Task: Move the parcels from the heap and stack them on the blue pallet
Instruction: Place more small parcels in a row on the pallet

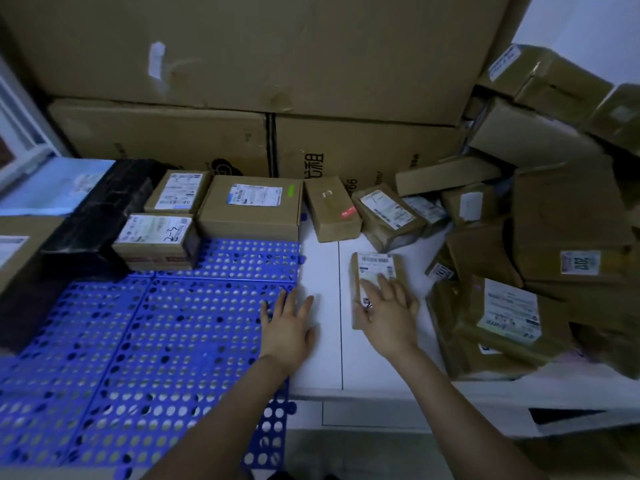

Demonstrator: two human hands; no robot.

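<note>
Dim bluish light, soft blur, edges warped.

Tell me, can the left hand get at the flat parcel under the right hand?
Probably yes: the left hand is open beside the flat parcel, with only white floor between; the right hand covers its near half.

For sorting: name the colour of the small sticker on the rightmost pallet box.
Bright green sticker, seen in the head view.

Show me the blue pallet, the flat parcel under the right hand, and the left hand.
blue pallet (pixel 156 342): head view, bare perforated surface.
flat parcel (pixel 375 267): head view, its white label.
left hand (pixel 286 328): head view, its back.
</note>
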